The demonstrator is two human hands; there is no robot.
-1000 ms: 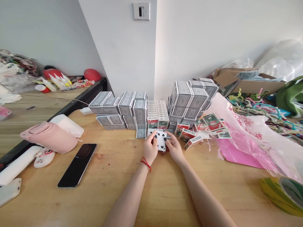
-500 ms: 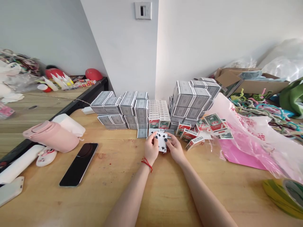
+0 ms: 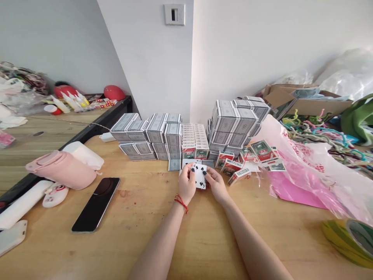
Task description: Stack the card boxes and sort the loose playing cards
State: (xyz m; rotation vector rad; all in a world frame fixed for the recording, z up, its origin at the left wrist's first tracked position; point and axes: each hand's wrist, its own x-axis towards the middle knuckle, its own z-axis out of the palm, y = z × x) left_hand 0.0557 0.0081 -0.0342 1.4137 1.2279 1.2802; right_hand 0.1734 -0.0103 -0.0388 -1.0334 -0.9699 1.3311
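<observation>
My left hand (image 3: 186, 184) and my right hand (image 3: 215, 183) meet over the wooden table (image 3: 204, 241) and together grip a small stack of playing cards (image 3: 199, 174), a four of spades facing up. The left hand's fingers curl round the cards' left side; a red string circles its wrist. Pinching the right side are the right hand's fingers with dark nails. Just beyond the hands lie a single face-down card (image 3: 174, 164) and stacks of grey-backed card decks (image 3: 148, 134).
More deck stacks (image 3: 236, 124) and loose red and green card boxes (image 3: 250, 157) lie right of centre beside a pink plastic bag (image 3: 309, 171). A black phone (image 3: 96, 204) and pink pouch (image 3: 62, 169) lie left. Tape roll (image 3: 349, 237) sits at the right edge.
Both hands stay on the cards in nearly the same spot; the fingers shift slightly on the stack. Only the view wobbles a little.
</observation>
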